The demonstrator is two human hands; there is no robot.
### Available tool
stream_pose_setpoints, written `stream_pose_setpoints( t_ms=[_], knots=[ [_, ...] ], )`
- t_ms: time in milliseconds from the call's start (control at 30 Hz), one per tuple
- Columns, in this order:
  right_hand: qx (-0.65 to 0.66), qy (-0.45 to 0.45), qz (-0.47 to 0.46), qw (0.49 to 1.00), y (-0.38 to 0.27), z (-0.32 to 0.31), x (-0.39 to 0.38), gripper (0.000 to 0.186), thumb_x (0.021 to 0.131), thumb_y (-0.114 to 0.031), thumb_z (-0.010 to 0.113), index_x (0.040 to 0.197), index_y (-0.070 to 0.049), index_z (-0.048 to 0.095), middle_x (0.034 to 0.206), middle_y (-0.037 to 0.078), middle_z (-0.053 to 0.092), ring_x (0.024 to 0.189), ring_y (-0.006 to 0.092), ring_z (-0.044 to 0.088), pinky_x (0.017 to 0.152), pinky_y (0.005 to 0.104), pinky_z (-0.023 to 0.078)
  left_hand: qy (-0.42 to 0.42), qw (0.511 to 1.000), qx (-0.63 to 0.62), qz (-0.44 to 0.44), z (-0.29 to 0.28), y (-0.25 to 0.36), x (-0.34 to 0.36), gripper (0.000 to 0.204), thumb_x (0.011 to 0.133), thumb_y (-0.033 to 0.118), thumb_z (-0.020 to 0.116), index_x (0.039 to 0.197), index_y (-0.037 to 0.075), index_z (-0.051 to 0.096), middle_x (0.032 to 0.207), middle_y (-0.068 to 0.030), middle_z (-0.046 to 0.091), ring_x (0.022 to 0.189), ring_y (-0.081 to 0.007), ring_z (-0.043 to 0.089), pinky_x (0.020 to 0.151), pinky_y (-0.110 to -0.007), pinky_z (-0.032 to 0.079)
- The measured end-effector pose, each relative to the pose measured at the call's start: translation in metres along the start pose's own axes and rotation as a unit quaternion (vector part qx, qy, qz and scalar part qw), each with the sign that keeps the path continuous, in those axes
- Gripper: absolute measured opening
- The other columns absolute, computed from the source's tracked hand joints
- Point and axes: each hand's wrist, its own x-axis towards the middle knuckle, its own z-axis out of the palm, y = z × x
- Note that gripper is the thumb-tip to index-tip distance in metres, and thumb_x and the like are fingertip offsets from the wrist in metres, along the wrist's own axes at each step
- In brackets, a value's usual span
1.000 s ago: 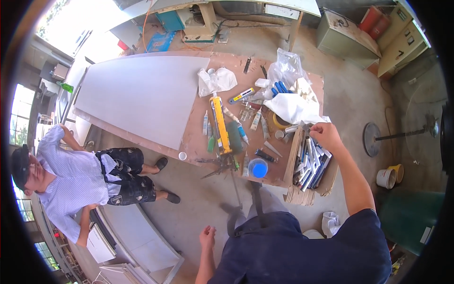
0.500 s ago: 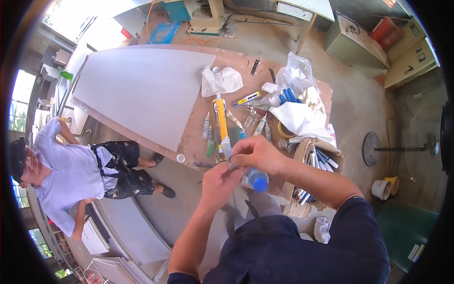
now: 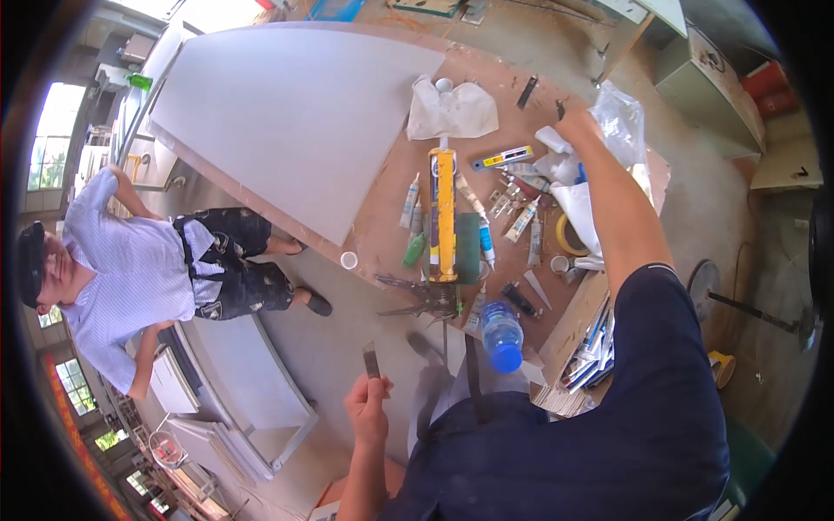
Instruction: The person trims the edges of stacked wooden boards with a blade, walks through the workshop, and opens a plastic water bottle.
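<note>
My left hand (image 3: 368,408) is closed in a pinch, holding up a small flat metal blade (image 3: 372,359) in front of my body. At the far right part of the table, my right hand (image 3: 579,127) reaches down to a narrow black tool (image 3: 560,110); its fingers are too small and hidden to tell whether they grip it. A yellow caulking gun (image 3: 443,208) lies on the table with its dark handle towards me. Near the table's front edge is a water bottle with a blue cap (image 3: 502,334).
Several small tubes (image 3: 522,220) lie beside a roll of tape (image 3: 569,236). A cardboard box (image 3: 569,334) of tubes stands at the right. A white cloth (image 3: 453,110) and a large pale panel (image 3: 291,113) cover the far side. A person (image 3: 139,260) stands at the left.
My hands were together over the near table edge and are now apart. The right has swung out to the far right; the left has dropped lower with the blade. The view has shifted.
</note>
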Motion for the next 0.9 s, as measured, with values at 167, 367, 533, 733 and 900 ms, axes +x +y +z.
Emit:
stream_pose_setpoints(
  t_ms=[167, 367, 533, 733, 900],
  knots=[
    [-0.004, -0.038, 0.040, 0.998, -0.006, -0.010, -0.005, 0.039, 0.078, -0.026, 0.056, 0.110, -0.005, 0.066, 0.116, 0.017, 0.063, 0.110, 0.0313, 0.060, 0.092, 0.0395, 0.048, 0.065, 0.993, 0.085, 0.053, -0.014, -0.010, -0.017, 0.017, 0.092, 0.013, 0.055, 0.082, 0.000, 0.059, 0.073, 0.0007, 0.050, 0.068, -0.0085, 0.044, 0.065, -0.023, 0.036],
    [0.022, -0.021, 0.010, 0.999, -0.003, 0.001, -0.002, 0.039, 0.074, -0.025, 0.058, 0.106, -0.005, 0.067, 0.115, 0.017, 0.063, 0.108, 0.0318, 0.060, 0.091, 0.0385, 0.047, 0.081, 0.993, 0.052, 0.075, -0.018, -0.013, -0.027, 0.015, 0.091, 0.013, 0.060, 0.086, -0.001, 0.060, 0.074, 0.0029, 0.047, 0.068, -0.0060, 0.040, 0.061, -0.021, 0.031],
    [0.099, 0.051, -0.026, 0.993, 0.000, 0.000, -0.010, 0.030, 0.071, -0.026, 0.062, 0.092, -0.006, 0.068, 0.103, 0.015, 0.067, 0.101, 0.0310, 0.063, 0.086, 0.0387, 0.049, 0.071, 0.996, 0.001, 0.052, -0.015, -0.010, -0.038, 0.012, 0.089, 0.012, 0.063, 0.083, 0.002, 0.059, 0.071, 0.0049, 0.047, 0.066, -0.0050, 0.040, 0.059, -0.020, 0.030],
    [0.267, 0.120, -0.117, 0.949, 0.000, -0.035, -0.040, 0.019, 0.073, -0.025, 0.067, 0.080, -0.007, 0.067, 0.077, 0.008, 0.067, 0.070, 0.0179, 0.063, 0.067, 0.0310, 0.049, 0.041, 0.996, -0.025, 0.079, -0.015, -0.002, -0.056, 0.010, 0.086, 0.009, 0.064, 0.083, 0.000, 0.061, 0.072, 0.0040, 0.049, 0.066, -0.0047, 0.041, 0.059, -0.020, 0.030],
    [0.550, 0.028, -0.108, 0.828, 0.027, -0.069, -0.123, 0.018, 0.077, -0.013, 0.073, 0.091, -0.003, 0.066, 0.074, 0.001, 0.062, 0.064, 0.0092, 0.054, 0.060, 0.0236, 0.044, -0.044, 0.996, -0.059, 0.050, -0.021, 0.003, -0.080, 0.010, 0.086, 0.008, 0.064, 0.082, -0.001, 0.062, 0.071, 0.0034, 0.051, 0.066, -0.0052, 0.043, 0.059, -0.021, 0.032]
  ],
)
